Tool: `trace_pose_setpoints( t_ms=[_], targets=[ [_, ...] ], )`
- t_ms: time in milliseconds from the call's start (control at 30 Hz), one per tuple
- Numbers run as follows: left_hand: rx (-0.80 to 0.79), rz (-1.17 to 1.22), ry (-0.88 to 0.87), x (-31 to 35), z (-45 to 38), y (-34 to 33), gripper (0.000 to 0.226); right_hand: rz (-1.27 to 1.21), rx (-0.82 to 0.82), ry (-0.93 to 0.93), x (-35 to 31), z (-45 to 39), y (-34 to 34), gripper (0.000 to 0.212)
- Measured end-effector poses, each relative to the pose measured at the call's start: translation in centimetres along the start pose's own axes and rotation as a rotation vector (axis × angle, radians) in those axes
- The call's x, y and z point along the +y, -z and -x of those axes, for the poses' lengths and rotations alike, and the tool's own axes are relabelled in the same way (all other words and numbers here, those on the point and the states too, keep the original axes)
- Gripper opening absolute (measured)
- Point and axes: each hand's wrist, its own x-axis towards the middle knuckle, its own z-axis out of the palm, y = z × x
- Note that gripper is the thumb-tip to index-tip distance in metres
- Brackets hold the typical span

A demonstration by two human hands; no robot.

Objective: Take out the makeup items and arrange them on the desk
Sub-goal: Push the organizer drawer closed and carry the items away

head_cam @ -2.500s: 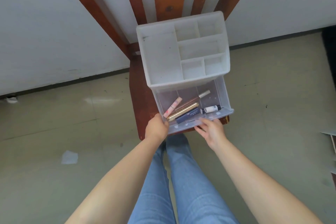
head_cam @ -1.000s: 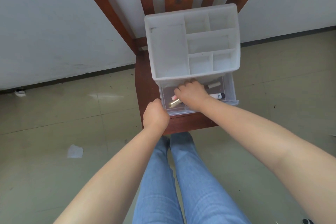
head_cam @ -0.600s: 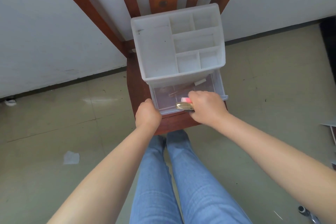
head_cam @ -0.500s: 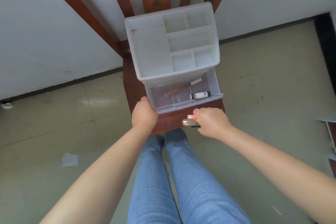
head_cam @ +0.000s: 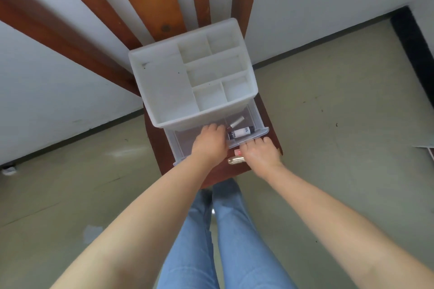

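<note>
Reaching into the open drawer (head_cam: 178, 145), the left hand (head_cam: 209, 145) lies palm down with fingers curled toward the back; whether it grips anything cannot be told. The drawer belongs to a white organizer (head_cam: 164, 87) standing on a brown chair seat (head_cam: 152, 129). Just right of the left hand, inside the drawer, lie a black-and-white tube (head_cam: 240, 133) and, behind it, a silver-capped stick (head_cam: 236, 122). Further right, outside the drawer front, the right hand (head_cam: 259, 155) grips a gold tube (head_cam: 234, 160) and a pink item (head_cam: 237, 152), fingertips touching the drawer's front edge.
</note>
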Motion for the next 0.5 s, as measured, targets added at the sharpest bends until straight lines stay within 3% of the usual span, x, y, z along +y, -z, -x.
trace_pose_setpoints(
  t_ms=[100, 167, 500],
  targets=[
    [-0.042, 0.082, 0.007, 1.4, -2.2, -0.5, 0.031, 0.045, 0.123, 0.007, 0.4, -0.4, 0.1, 0.041],
    [-0.087, 0.095, 0.004, 1.4, -2.7, -0.8, 0.032, 0.06, 0.188, 0.025, 0.7, -0.2, -0.5, 0.042],
    [-0.358, 0.071, -0.012, 1.9, -4.6, 0.7, 0.036, 0.092, 0.149, 0.21, 2.7, -0.4, 0.8, 0.039]
  ],
)
